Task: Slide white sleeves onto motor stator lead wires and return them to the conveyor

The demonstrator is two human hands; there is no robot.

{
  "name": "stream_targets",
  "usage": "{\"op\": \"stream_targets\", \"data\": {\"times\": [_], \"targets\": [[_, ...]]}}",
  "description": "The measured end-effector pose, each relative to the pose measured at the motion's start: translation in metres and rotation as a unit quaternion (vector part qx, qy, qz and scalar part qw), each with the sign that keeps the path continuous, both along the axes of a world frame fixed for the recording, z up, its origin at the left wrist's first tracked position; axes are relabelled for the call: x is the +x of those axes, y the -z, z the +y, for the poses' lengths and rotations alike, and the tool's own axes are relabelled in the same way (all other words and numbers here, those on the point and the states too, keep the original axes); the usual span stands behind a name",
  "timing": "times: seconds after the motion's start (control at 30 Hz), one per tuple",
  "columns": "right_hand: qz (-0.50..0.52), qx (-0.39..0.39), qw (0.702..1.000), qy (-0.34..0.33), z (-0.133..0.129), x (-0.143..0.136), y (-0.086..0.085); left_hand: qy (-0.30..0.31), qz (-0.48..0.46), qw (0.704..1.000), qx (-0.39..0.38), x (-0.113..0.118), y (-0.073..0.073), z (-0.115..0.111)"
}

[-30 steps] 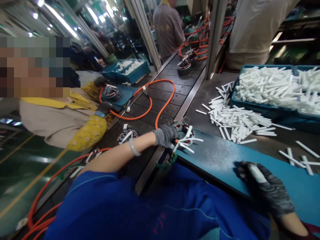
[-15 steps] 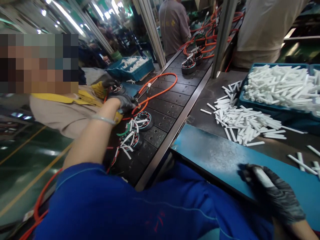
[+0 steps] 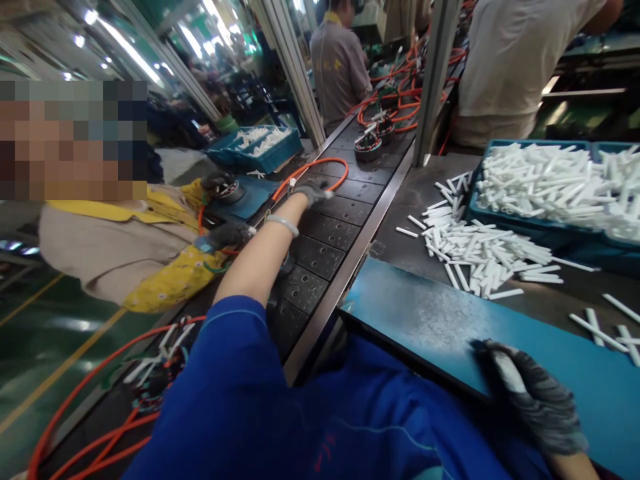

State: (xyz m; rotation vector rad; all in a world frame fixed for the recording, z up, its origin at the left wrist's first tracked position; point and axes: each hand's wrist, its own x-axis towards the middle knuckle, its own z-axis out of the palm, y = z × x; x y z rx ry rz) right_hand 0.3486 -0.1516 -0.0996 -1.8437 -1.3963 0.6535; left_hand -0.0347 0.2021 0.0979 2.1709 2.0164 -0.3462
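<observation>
My left hand [image 3: 311,193], in a grey glove, reaches out over the conveyor [image 3: 320,247]. Its fingers point forward beside a loop of orange cable [image 3: 345,175], and nothing shows in its grasp. A white patch, perhaps a wrapped fingertip, is at its front. My right hand [image 3: 543,397], in a striped grey glove, is low over the blue board [image 3: 430,300]. A white piece lies along its thumb side; whether this is a covered thumb or a held tube is unclear. Its other fingers are dark and blurred. My left arm partly hides a round wired part on the belt.
White tubes [image 3: 480,250] lie heaped beside a blue bin [image 3: 540,187] of more tubes. A co-worker's gloved hand [image 3: 215,183] is at a round wired part [image 3: 231,192] across the belt. Another wired part [image 3: 367,147] sits farther along, near a metal post [image 3: 435,87].
My left hand has moved forward and right along the conveyor to the orange cable loop. Wired parts with white tubes now show at lower left. My right hand has stayed over the board.
</observation>
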Motion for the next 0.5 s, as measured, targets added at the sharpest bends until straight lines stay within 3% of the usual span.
{"op": "stream_targets", "data": {"times": [0.1,0.17,0.27,0.37,0.43,0.5], "targets": [[-0.013,0.010,1.000,-0.008,0.003,-0.003,-0.008,0.110,-0.063,0.991,-0.045,0.064,0.000,-0.009],[-0.025,0.022,0.999,-0.010,0.003,-0.004,-0.010,0.201,-0.115,0.969,-0.080,0.106,-0.001,-0.032],[-0.042,0.050,0.998,-0.015,0.001,-0.002,-0.006,0.419,-0.213,0.871,-0.143,0.155,-0.001,-0.087],[-0.051,0.056,0.997,-0.025,-0.002,0.002,0.003,0.522,-0.194,0.811,-0.179,0.180,0.006,-0.151],[-0.046,0.047,0.997,-0.029,-0.004,0.005,0.007,0.536,-0.131,0.811,-0.195,0.185,0.020,-0.184],[-0.041,0.038,0.998,-0.036,-0.004,0.007,0.009,0.522,-0.078,0.832,-0.170,0.185,0.038,-0.205]]}}
